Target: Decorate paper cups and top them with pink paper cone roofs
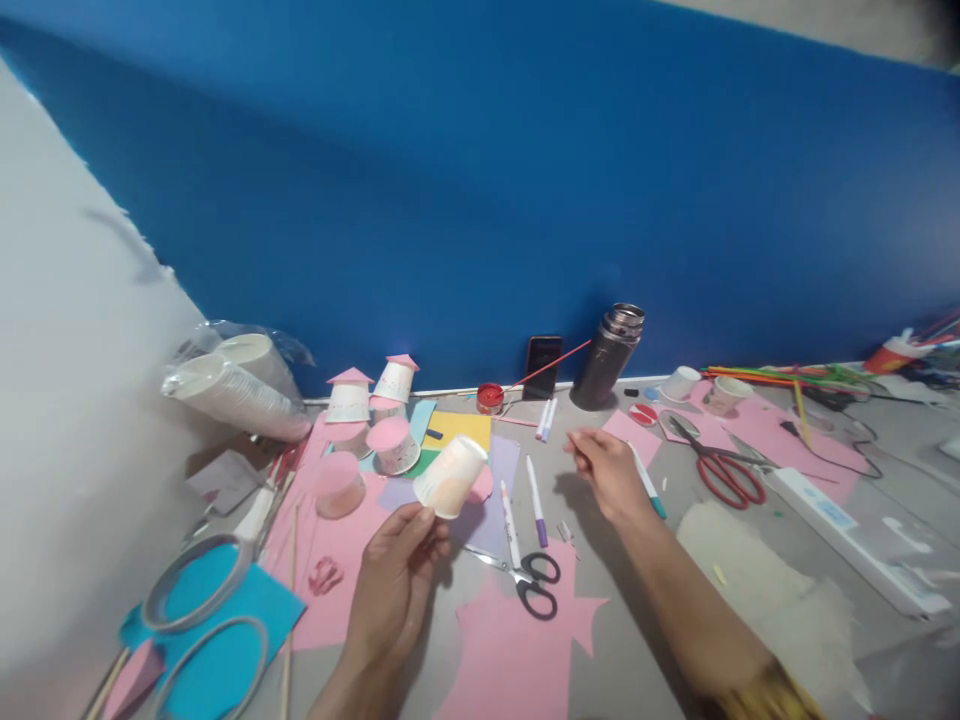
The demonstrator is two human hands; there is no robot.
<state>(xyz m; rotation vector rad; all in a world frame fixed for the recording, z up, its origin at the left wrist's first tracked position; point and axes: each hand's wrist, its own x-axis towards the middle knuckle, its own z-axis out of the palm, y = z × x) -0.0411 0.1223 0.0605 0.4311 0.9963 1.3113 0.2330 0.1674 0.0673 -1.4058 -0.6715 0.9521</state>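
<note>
My left hand (401,570) pinches a white paper cup (451,476) near its lower edge. The cup is tilted above the table and has a pale peach patch on its side. To the right, my right hand (604,470) hovers with thumb and fingertips pressed together; anything between them is too small to make out. A teal-capped marker (651,484) shows just beside that wrist. Between the hands are black-handled scissors (536,585), a purple-capped marker (536,500) and another white marker (510,525). Pink cut paper (517,660) lies nearer to me.
Small cups with pink paper roofs (349,398) stand at back left, near wrapped stacked cups (232,390). A dark flask (606,360) and a phone (541,367) are by the blue wall. Red-handled scissors (731,480) and a white power strip (855,540) lie right.
</note>
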